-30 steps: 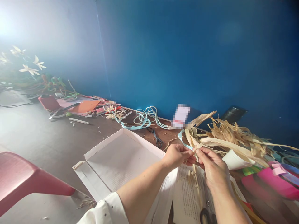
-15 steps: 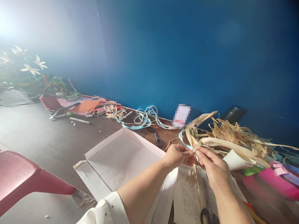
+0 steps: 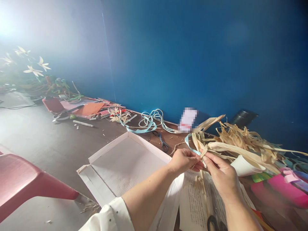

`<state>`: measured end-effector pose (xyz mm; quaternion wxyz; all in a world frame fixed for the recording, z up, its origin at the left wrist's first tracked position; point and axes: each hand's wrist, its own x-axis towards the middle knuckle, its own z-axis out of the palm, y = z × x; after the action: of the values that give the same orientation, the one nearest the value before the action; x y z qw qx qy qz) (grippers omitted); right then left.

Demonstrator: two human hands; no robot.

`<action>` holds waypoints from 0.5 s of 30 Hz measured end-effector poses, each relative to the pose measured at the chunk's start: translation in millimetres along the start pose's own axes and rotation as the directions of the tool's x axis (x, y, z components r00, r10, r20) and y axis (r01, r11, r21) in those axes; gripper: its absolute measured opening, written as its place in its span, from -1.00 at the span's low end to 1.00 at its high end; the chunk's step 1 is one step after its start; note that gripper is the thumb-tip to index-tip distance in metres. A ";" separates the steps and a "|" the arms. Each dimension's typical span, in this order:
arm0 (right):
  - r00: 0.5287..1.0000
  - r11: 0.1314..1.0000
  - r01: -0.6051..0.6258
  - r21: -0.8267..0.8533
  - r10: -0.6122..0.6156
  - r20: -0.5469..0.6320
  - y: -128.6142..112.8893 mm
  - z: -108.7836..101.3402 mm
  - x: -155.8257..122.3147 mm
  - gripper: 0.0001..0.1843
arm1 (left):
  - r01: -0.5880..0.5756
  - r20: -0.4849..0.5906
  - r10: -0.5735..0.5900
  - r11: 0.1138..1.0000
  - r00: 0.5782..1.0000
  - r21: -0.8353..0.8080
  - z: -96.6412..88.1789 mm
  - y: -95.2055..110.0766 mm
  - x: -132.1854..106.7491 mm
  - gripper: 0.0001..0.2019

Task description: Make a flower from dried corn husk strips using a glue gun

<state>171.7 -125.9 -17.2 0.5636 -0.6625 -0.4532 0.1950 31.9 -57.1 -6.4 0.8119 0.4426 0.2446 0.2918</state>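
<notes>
Between the fingertips of both hands is a small piece of dried corn husk (image 3: 204,152), folded or twisted. My left hand (image 3: 184,161) pinches it from the left, fingers closed. My right hand (image 3: 222,175) grips it from the right between thumb and fingers. A light blue ribbon (image 3: 188,143) curves down to my left fingertips; whether it is held too I cannot tell. Below the hands lie printed pages (image 3: 191,202) with husk pieces on them, and the dark handles of scissors (image 3: 212,222) show near the bottom edge.
A shallow white cardboard box (image 3: 120,163) lies left of my hands. Behind it are dark-handled scissors (image 3: 164,143) and pale blue cord (image 3: 156,117). To the right sit a husk pile (image 3: 240,138), a white paper cup (image 3: 246,166) and a black cylinder (image 3: 244,118). A pink chair (image 3: 21,179) stands at left.
The whole view has shifted very slightly. Both hands keep their hold on the corn husk, with hardly any movement in the fingers.
</notes>
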 end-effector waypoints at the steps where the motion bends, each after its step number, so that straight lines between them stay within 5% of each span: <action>1: 1.000 1.000 -0.003 0.002 0.003 0.000 0.0 -0.1 -0.1 -0.63 | -0.005 0.001 0.005 1.000 1.000 0.001 -0.4 -0.1 0.1 -0.45; 15: 0.993 0.990 -0.104 0.091 0.109 -0.043 -4.4 1.4 0.4 -0.63 | 0.011 0.049 -0.012 1.000 0.999 0.020 -2.2 -2.3 1.6 -0.37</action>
<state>169.1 -125.0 -13.5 0.5919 -0.6646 -0.3944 0.2287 32.2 -55.8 -9.7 0.8150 0.4561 0.2300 0.2737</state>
